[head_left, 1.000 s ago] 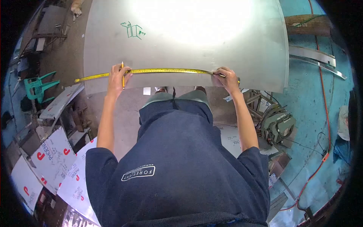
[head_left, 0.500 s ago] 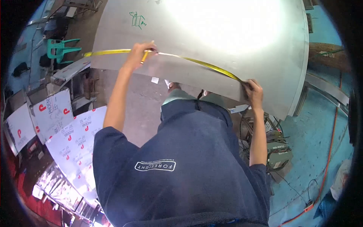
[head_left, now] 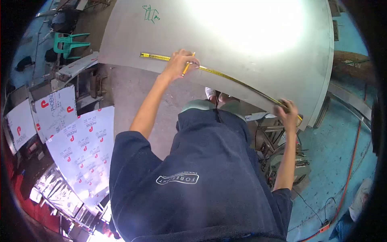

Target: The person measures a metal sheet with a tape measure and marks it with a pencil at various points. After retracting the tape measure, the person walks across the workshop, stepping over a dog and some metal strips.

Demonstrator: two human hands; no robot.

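Observation:
A large grey metal sheet (head_left: 242, 44) fills the upper part of the view, with a green sketch (head_left: 151, 13) near its far left corner. A yellow tape measure (head_left: 229, 77) stretches along the sheet's near edge. My left hand (head_left: 177, 64) presses the tape onto the sheet and holds a yellow pencil (head_left: 187, 67) against it. My right hand (head_left: 288, 111) pins the tape's other end at the sheet's near right corner.
White protective-film sheets with red logos (head_left: 84, 149) lie on the floor at left. A green plastic chair (head_left: 68, 42) stands at far left. A welding machine (head_left: 290, 165) sits under the sheet's right corner. An orange cable (head_left: 354, 141) runs over the blue floor.
My view has swung left. The tape has slid right along the sheet, its free end now lying on the metal. Both hands have moved right and stayed on the tape.

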